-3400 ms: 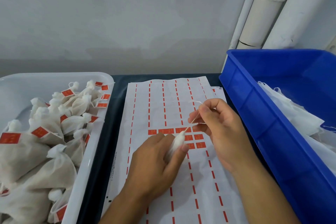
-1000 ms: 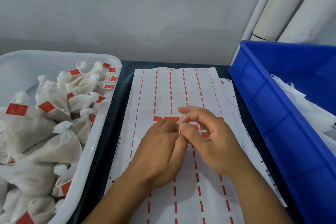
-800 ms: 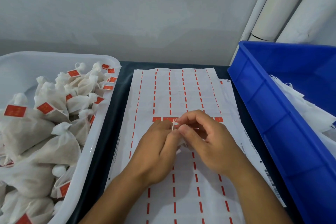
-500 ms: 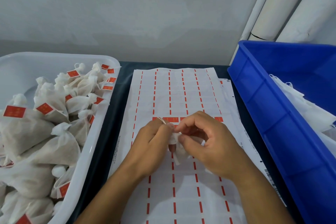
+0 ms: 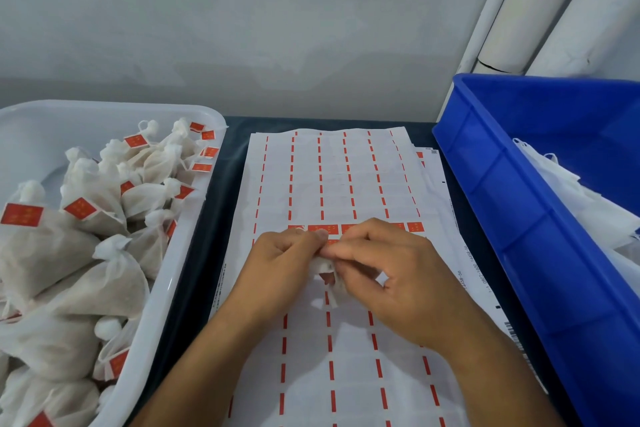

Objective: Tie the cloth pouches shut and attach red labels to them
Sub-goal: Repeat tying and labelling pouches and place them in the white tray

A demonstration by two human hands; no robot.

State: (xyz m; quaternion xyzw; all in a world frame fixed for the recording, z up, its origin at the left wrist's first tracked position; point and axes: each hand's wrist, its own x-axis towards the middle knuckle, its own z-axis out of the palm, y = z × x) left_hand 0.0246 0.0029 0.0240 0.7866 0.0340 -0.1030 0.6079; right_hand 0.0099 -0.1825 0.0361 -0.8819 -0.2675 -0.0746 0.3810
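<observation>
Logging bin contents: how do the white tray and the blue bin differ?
The white tray, left of the label sheet, holds filled, tied pouches bearing red labels; the blue bin, on the right, holds flat white cloth with no labels visible. Both are plastic.

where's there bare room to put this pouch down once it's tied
The far end of the white tray, behind the labelled pouches, shows bare floor. The blue bin is bare at its far left, beside the white bags. The label sheet beyond both hands is flat and free. The tray's near half is crowded; the dark table strips are narrow.
</observation>
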